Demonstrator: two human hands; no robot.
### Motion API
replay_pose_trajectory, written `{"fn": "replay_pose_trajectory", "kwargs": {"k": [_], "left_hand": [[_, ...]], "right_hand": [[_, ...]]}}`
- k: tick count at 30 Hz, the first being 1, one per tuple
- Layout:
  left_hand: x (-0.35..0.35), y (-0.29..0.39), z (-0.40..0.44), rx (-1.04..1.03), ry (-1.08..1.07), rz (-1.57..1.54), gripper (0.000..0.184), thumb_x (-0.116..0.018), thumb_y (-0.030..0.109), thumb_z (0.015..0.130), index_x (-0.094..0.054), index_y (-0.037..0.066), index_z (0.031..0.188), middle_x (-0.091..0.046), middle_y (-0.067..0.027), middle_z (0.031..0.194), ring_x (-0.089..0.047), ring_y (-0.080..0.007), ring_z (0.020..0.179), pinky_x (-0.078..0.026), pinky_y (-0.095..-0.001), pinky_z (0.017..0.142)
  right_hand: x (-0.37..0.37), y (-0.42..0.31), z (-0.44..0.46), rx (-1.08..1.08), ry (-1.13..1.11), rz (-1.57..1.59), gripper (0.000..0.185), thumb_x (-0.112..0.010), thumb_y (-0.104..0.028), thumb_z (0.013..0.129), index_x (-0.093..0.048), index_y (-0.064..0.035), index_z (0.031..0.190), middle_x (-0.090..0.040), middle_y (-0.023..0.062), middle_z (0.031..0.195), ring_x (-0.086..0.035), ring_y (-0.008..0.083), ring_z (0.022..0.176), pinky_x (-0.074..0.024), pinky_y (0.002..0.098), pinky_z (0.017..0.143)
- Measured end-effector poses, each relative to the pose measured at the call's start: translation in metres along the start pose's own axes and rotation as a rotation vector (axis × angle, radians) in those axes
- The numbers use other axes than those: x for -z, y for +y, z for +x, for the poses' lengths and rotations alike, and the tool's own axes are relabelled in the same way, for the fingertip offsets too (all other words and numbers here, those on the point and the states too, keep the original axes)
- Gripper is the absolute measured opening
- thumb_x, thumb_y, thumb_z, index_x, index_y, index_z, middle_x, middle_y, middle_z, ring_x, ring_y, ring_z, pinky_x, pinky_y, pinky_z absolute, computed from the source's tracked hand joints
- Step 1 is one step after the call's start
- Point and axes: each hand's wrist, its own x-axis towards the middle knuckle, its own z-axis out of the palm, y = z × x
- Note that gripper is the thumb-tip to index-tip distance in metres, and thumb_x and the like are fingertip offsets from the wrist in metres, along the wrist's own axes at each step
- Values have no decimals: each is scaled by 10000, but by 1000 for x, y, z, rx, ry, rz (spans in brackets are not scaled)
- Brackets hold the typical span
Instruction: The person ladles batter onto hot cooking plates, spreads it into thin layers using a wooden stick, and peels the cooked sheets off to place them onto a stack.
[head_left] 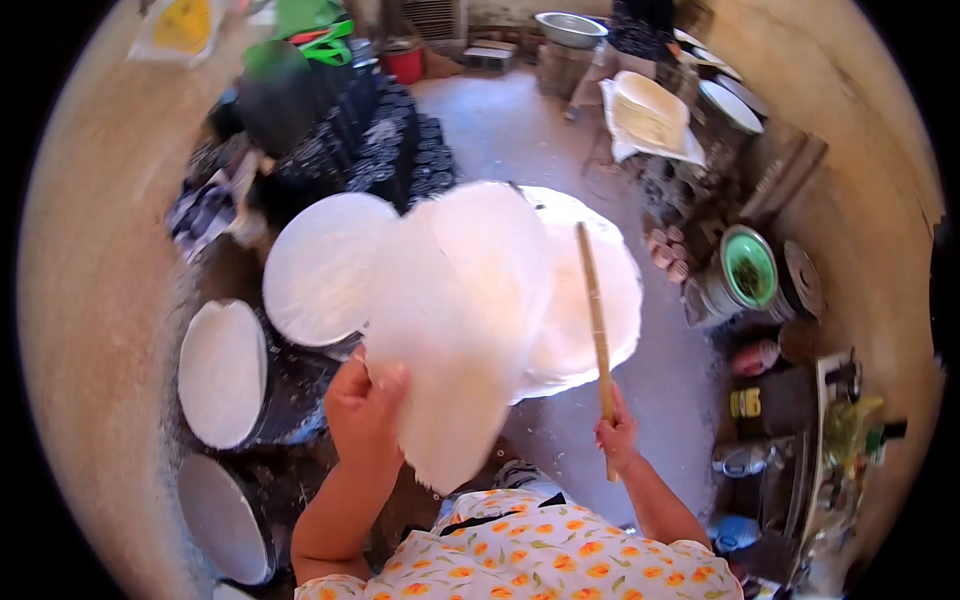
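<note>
Two bare hands work at the middle: the left hand [365,410] pinches the near left edge of a thin, pale flatbread [470,310], blurred and raised in front of a round white pile [562,330]. Fingers wrapped round it, the right hand [617,432] grips a wooden stick [590,285] that crosses before the pile. A white round tray [325,265] lies farther left.

Looks like a rustic kitchen or small flatbread bakery; shows this through a thin sheet of dough or bread [460,325], a round, shallow pan [222,515] at the left, stacked black blocks [385,140] resembling coal briquettes and pale rounds [650,112] piled at the back right; has plastered walls [90,300] and a plain grey floor [500,112].
</note>
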Motion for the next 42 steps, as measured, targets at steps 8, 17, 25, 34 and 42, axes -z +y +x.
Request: {"fn": "replay_pose_trajectory", "kwargs": {"k": [8,17,25,34,42], "left_hand": [[-44,-199,107,180,118,-309,49,-569,15,837,-584,10,883,-633,-57,871,-602,-128,744,-498,-263,692],[-14,-317,109,352,45,326,59,-626,89,771,-623,34,749,-597,-18,665,-533,-129,595,-424,-296,534],[125,-253,-22,278,414,482,92,-636,22,777,-668,12,863,-623,-20,740,-554,-79,655,-440,-231,568],[141,-222,-387,327,1672,-218,108,-606,11,804,-631,18,909,-635,-97,790,-626,-189,666,-523,-291,591],[-10,-370,-535,105,2085,-1438,170,-505,23,865,-545,6,1030,-596,-160,765,-609,-239,602,-534,-349,495]], "right_hand": [[84,55,-19,-44,424,79,761,-412,87,765,-293,-243,1440,-524,38,629,-478,101,417,-403,240,347],[74,18,23,73,197,-68,689,-448,87,747,-375,-117,1401,-510,28,645,-492,88,500,-438,236,442],[-103,-131,156,988,-369,-678,650,-486,102,712,-519,-178,1298,-626,179,984,-608,327,930,-478,358,823],[-314,-174,167,1119,-746,-612,629,-417,100,703,-465,-22,1318,-520,207,1288,-500,319,1199,-355,349,1035],[-378,-67,-21,1258,-1308,-626,638,-412,145,699,-517,-70,1292,-576,172,1234,-568,288,1127,-433,317,913]]}}
